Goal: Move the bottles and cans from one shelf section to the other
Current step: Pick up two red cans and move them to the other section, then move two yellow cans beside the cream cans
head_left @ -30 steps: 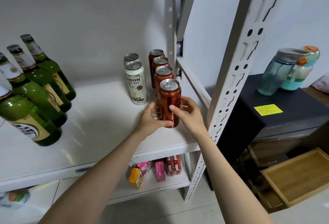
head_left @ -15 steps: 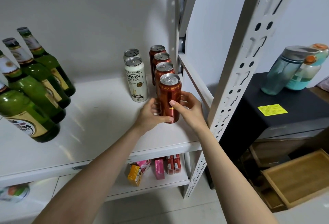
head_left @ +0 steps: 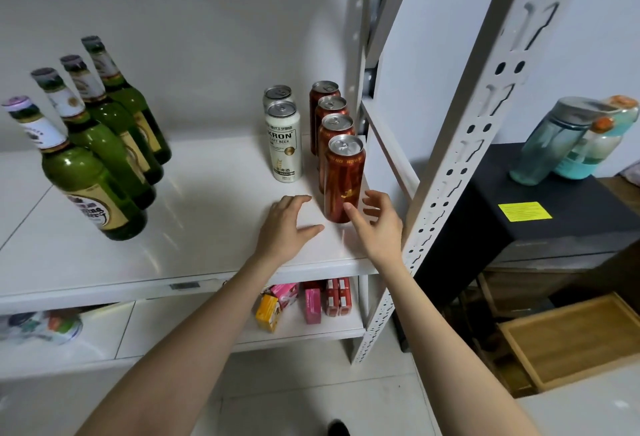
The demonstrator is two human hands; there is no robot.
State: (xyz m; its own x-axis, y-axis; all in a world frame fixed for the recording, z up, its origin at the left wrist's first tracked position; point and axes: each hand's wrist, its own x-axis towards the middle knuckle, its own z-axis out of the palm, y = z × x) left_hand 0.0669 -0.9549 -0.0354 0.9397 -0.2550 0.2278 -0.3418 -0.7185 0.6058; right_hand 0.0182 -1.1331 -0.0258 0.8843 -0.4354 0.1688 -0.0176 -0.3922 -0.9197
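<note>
Left grip [head_left: 284, 228]: spread, fingers loose and a little bent, holding nothing; it sits low over the white shelf [head_left: 194, 214].
Right grip [head_left: 379, 228]: spread, fingers gently curved, holding nothing; the forefinger tip lies at the lower wall of the front red can [head_left: 343, 183], and I cannot tell whether it touches.
Front red can: upright on the shelf, between the two grips and just beyond them, with neither hand around it.
Other red cans [head_left: 335, 131]: three in a file straight behind the front one, farther from both grips.
White cans [head_left: 283, 141]: two, beyond the left grip, beside the red file.
Green bottles [head_left: 93, 190]: four in a slanting row, well to the left of the left grip.
Shelf post [head_left: 464, 158]: just right of the right grip.
</note>
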